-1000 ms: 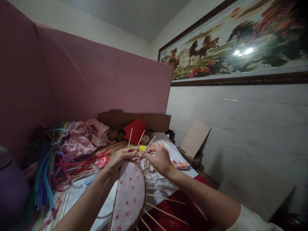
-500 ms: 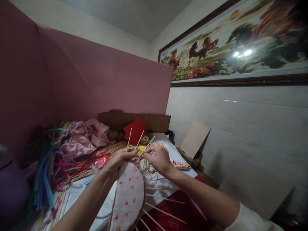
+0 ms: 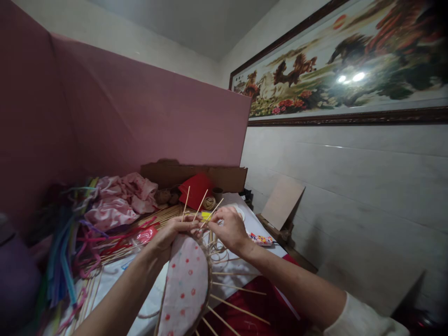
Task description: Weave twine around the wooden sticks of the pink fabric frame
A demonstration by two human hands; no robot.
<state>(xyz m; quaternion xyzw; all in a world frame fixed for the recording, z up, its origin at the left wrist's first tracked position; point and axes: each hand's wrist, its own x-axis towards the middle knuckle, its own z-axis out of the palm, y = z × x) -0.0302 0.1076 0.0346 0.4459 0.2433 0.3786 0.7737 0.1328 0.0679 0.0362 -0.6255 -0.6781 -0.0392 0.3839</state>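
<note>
My left hand [image 3: 174, 233] is closed on the upper rim of a flat rounded panel [image 3: 185, 284] covered in pale dotted fabric. A band of brownish twine [image 3: 210, 275] edges the panel, and several thin wooden sticks [image 3: 238, 288] fan out from it to the right. More sticks [image 3: 199, 204] rise above my left fingers. Thumb and forefinger of my right hand [image 3: 229, 231] pinch beside one slanted stick [image 3: 216, 206] at the top edge; what lies between them is hidden. Loops of pale cord [image 3: 221, 255] hang below this hand.
Pink dotted cloth [image 3: 117, 200], colourful fuzzy strips [image 3: 61, 261] and loose sticks [image 3: 168, 214] lie at the left. Behind stand a red piece [image 3: 194, 189], a twine ball [image 3: 209, 202] and cardboard [image 3: 227, 178]. Dark red cloth [image 3: 245, 308] lies right; a purple object [image 3: 17, 275] stands at far left.
The whole view has shifted very slightly, with hands and panel a little further left in it. Both hands keep nearly the same grip and pose.
</note>
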